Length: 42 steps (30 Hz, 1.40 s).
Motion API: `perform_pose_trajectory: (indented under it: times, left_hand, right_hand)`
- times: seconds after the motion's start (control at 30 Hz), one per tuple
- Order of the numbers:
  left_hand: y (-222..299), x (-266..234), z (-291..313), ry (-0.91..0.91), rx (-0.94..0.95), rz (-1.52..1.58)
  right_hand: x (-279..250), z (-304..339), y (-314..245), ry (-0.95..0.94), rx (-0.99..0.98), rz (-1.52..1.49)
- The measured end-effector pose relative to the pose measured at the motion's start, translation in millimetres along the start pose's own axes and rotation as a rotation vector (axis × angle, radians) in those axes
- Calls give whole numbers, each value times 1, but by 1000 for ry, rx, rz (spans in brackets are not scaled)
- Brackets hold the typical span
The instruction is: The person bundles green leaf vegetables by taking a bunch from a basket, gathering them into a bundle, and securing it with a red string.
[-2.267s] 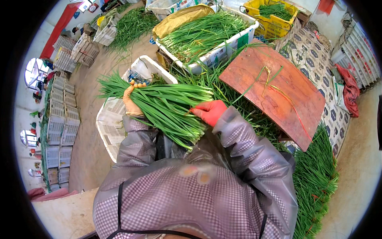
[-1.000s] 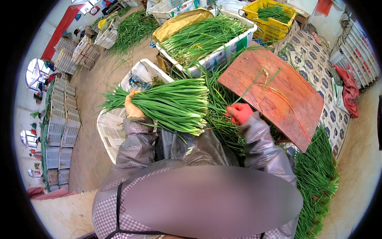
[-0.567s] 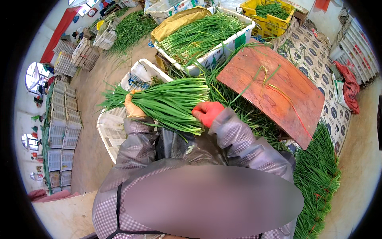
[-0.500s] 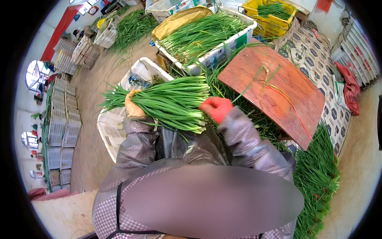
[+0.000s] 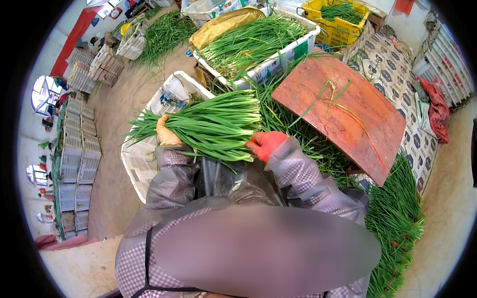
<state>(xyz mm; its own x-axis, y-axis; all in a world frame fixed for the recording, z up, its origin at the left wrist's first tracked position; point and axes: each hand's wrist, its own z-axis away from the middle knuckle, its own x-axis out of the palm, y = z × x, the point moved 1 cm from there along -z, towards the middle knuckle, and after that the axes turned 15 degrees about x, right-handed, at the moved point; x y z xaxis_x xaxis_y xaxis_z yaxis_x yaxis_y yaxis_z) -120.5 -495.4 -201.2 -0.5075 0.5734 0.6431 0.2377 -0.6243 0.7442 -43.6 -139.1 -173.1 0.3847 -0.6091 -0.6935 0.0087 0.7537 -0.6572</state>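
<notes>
A thick bunch of Chinese chives lies across in front of me, leaves to the left and pale cut ends to the right. My left hand, in a tan glove, is wrapped round its leafy part. At the lower right of the stem ends is my right hand in a red glove, thumb and finger pinched on the chive tips. Below the leaves, a white plastic crate shows in part. The bunch hangs over my dark apron.
A reddish wooden board holding loose ties stands at the right. Beyond the bunch sits a white crate full of chives, with a yellow crate behind. Tied chive bundles line the right side. Stacked crates stand far left.
My right hand has moved slightly down and left, onto the lower stem ends. The left hand keeps its hold, and the bunch has barely shifted.
</notes>
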Motion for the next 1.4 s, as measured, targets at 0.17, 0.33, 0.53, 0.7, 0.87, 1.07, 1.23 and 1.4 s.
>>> perform_pose_trajectory:
  times: [0.17,0.33,0.53,0.7,0.87,1.07,1.23,1.4]
  left_hand:
    - [3,-11,-5,-26,52,2]
    - [-3,-24,-10,-63,31,34]
    - [-14,-25,-9,1,31,7]
    - [-14,-31,-9,-6,30,35]
    - [-15,-32,-9,3,34,28]
    - [-13,-22,-3,-1,-33,49]
    - [-12,-26,-4,-18,24,5]
    - [-14,-36,-11,-25,48,24]
  right_hand:
    - [-21,7,45,37,162,-149]
    - [-33,17,100,-146,476,307]
    - [48,-13,29,-403,301,-1109]
    - [23,-18,50,-263,358,-1200]
    - [5,-5,74,-269,336,-865]
    - [32,-17,32,-241,149,-639]
    - [53,-22,26,-132,134,-440]
    - [40,-25,106,-59,262,-378]
